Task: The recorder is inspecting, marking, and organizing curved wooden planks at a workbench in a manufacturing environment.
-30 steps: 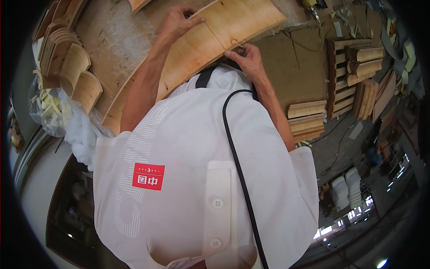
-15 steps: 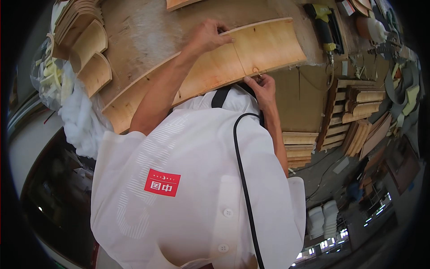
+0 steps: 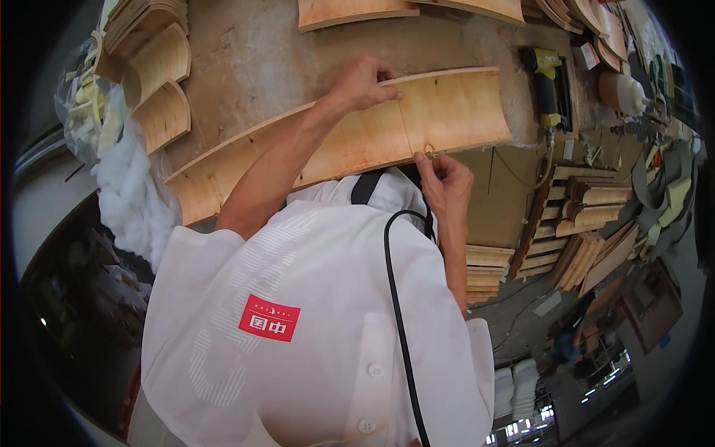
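Observation:
A long curved plywood panel [image 3: 447, 112] lies across the workbench [image 3: 253, 67] in front of me. My left hand [image 3: 361, 83] rests on the panel's far edge, fingers pressed down on it near the middle seam. My right hand [image 3: 445, 181] pinches the panel's near edge, thumb and fingers closed at a small round mark in the wood. My white shirt with a red patch and a black strap and cord fills the lower middle of the view.
Curved plywood pieces [image 3: 153, 82] are stacked at the left, with white stuffing [image 3: 130, 186] below them. More curved panels [image 3: 357, 11] lie at the bench's far side. A yellow nail gun [image 3: 547, 78] lies right of the panel. Wooden slats [image 3: 588, 201] are piled on the right.
The view has shifted down and left, so the panel sits lower and more level in the picture. Both hands keep their places on the panel's edges.

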{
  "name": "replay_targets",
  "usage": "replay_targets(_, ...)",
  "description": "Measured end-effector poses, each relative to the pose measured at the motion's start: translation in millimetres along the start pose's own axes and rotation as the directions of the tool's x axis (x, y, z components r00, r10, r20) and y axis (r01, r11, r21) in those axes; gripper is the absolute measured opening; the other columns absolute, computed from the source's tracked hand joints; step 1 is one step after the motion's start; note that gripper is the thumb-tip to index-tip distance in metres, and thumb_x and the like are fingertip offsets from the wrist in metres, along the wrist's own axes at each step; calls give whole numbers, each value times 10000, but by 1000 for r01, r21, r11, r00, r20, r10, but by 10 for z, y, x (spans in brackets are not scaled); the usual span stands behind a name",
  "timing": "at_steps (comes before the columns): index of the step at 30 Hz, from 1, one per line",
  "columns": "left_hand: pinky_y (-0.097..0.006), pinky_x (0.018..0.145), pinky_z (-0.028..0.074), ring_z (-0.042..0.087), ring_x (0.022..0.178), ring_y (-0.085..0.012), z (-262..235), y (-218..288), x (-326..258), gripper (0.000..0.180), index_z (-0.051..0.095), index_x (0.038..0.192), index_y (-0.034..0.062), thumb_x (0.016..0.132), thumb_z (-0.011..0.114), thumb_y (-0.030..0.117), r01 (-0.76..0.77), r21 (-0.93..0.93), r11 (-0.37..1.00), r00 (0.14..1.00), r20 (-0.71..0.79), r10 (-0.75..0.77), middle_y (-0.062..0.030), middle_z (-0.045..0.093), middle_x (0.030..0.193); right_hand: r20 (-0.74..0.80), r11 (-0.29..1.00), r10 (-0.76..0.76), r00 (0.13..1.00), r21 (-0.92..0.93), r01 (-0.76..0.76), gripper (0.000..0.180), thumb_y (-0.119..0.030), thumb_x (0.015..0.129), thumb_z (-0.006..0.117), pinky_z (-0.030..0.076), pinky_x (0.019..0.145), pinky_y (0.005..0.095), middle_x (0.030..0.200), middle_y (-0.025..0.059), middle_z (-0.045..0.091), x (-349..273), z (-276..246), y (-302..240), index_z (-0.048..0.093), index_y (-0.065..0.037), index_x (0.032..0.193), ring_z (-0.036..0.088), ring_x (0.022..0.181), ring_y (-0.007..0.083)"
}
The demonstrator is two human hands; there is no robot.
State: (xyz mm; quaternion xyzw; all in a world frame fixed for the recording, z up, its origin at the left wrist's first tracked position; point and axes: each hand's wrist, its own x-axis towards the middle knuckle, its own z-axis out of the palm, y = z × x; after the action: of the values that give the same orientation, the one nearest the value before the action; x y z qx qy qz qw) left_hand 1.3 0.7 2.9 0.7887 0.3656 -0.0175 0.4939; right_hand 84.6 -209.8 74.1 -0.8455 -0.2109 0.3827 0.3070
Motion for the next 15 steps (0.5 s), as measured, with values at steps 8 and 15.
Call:
replay_targets(8, -334, 646, 504, 659, 705, -214, 45, -33, 57, 307, 715, 881, 55, 650, 779, 246, 17, -92, 996, 999, 41, -13, -122, 698, 808, -6, 556, -773, 635, -487, 673, 319, -106, 784, 631, 301, 990, 481, 1171, 155, 549, 859, 195, -215, 649, -197, 1089, 438, 1165, 348)
replay_targets(15, -357, 662, 507, 671, 730, -267, 47, -102, 35, 281, 717, 870, 71, 643, 761, 230, -69, -143, 987, 998, -24, 66, -152, 686, 801, 154, 516, -732, 663, -511, 688, 346, -127, 791, 624, 235, 1040, 528, 1194, 122, 542, 964, 249, -245, 648, -229, 1120, 435, 1178, 340)
